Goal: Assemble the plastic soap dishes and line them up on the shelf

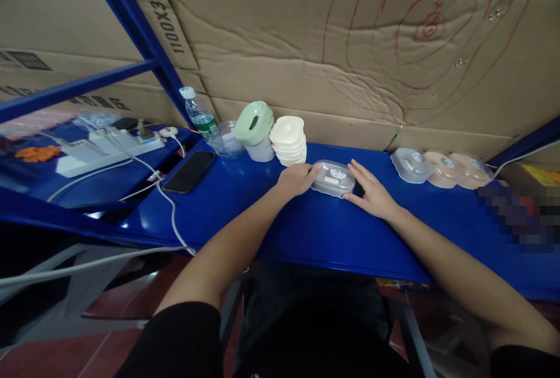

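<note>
A small grey lidded plastic box (332,172) with a see-through top, a white round label and a white tab lies flat on the blue table in front of me. My left hand (298,181) holds its left end, fingers curled and thumb along the edge. At the right end, my right hand (371,192) grips the box between thumb and outstretched fingers. Just behind my left hand stands a stack of cream lids (289,140). Beside the stack is a light green lid (254,124) on top of whitish tubs (261,149).
Three similar lidded boxes stand at the right: one grey (410,165), two pinkish (445,169). On the left are a phone (190,171), a water bottle (201,115), a clear round container (227,140) and a power strip (109,153) with cables. Cardboard (284,34) walls the back.
</note>
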`<state>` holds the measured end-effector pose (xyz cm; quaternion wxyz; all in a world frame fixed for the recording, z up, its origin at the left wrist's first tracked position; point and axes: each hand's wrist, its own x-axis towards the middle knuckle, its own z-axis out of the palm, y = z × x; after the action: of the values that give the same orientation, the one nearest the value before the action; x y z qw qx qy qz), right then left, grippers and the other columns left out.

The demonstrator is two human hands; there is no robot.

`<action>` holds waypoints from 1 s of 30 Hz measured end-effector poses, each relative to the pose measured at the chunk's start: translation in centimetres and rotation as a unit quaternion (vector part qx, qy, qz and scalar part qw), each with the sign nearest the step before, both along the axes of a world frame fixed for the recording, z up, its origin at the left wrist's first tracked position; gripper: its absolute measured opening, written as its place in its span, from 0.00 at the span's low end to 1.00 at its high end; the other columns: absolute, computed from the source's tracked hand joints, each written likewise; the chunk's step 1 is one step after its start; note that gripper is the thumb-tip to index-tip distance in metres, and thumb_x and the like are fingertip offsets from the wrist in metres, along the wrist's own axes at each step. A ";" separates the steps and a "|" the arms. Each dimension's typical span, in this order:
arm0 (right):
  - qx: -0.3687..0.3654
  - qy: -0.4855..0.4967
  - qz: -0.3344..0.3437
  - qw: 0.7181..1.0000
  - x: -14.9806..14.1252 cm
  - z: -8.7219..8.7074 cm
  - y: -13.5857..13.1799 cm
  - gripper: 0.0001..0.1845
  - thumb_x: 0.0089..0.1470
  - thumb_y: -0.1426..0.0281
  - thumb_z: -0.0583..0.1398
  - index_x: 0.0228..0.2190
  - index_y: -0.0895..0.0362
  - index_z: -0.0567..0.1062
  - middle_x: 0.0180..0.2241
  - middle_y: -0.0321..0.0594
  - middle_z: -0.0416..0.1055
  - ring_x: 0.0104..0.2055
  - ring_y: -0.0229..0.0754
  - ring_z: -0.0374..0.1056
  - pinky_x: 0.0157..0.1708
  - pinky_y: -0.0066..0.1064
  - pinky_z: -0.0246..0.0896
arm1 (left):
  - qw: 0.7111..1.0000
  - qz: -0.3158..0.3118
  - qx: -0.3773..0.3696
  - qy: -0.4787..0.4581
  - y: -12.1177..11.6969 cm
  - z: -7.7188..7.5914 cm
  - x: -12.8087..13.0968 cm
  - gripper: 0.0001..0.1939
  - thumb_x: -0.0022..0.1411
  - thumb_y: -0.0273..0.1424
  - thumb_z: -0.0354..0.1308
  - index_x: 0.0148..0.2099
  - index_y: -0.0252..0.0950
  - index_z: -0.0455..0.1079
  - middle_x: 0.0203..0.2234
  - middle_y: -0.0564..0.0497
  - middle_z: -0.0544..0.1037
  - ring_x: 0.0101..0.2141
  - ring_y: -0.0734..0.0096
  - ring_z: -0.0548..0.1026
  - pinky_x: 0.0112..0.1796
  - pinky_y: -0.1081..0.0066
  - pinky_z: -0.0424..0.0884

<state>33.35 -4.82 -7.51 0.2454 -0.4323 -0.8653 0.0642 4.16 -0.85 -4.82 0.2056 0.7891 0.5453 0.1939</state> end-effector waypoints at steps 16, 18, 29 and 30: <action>0.154 -0.123 -0.205 0.959 2.3 0.8 0.2 0.35 0.68 0.50 0.56 0.68 0.55 0.70 0.70 0.55 0.67 0.74 0.71 0.55 0.72 0.73 0.36 | 0.982 0.116 0.132 -0.069 -0.2 2.5 -1.9 0.23 0.74 0.42 0.60 0.66 0.40 0.75 0.37 0.49 0.85 0.43 0.58 0.83 0.44 0.65 0.73; 0.135 -0.139 -0.201 0.960 2.4 0.6 0.4 0.34 0.68 0.51 0.57 0.67 0.55 0.71 0.71 0.54 0.67 0.73 0.72 0.55 0.71 0.76 0.35 | 0.978 0.138 0.139 -0.066 0.0 2.6 -2.3 0.25 0.74 0.40 0.60 0.70 0.40 0.70 0.37 0.50 0.85 0.45 0.57 0.83 0.46 0.65 0.73; 0.098 -0.182 -0.282 0.937 2.7 0.1 1.0 0.38 0.67 0.49 0.55 0.69 0.57 0.69 0.74 0.57 0.60 0.73 0.75 0.53 0.70 0.77 0.39 | 0.971 0.201 0.127 -0.023 1.7 2.1 -4.3 0.19 0.73 0.34 0.60 0.64 0.40 0.71 0.39 0.47 0.85 0.49 0.50 0.83 0.47 0.60 0.72; 0.097 -0.184 -0.281 0.937 2.7 0.0 1.0 0.38 0.67 0.49 0.55 0.69 0.57 0.69 0.74 0.57 0.59 0.73 0.75 0.53 0.70 0.77 0.40 | 0.971 0.199 0.129 -0.028 1.8 2.0 -4.4 0.17 0.73 0.34 0.60 0.62 0.41 0.71 0.38 0.47 0.85 0.48 0.50 0.83 0.46 0.60 0.72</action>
<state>36.02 -3.77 -7.46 0.1304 -0.6366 -0.7403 -0.1721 -0.23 0.96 -2.79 0.0746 0.6789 0.6556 0.3219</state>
